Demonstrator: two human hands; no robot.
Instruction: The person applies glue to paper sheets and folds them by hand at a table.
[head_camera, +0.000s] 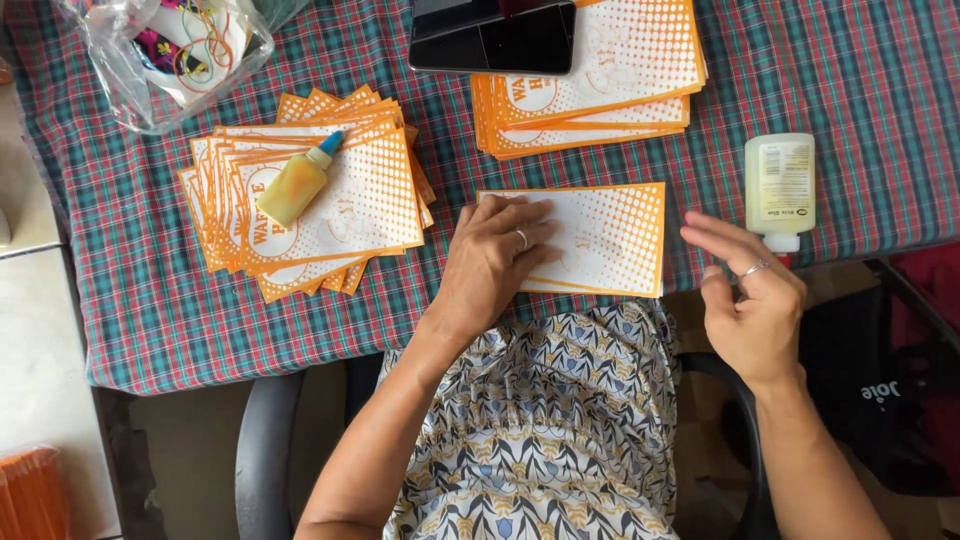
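My left hand (492, 258) lies flat, palm down, on the left part of a single orange-and-white paper sleeve (610, 238) at the table's near edge. A ring shows on one finger. My right hand (748, 295) hovers just right of that sleeve, fingers spread and empty, a ring on it too. It is close below a white glue bottle (779, 188) that lies on the cloth with its cap toward me.
A fanned stack of the same sleeves (350, 210) lies at left with a small yellow glue bottle (298, 180) on top. Another stack (600, 100) sits behind, a dark tablet (495, 38) overlapping it. A clear plastic bag (160, 55) is far left. Plaid tablecloth (860, 80) covers the table.
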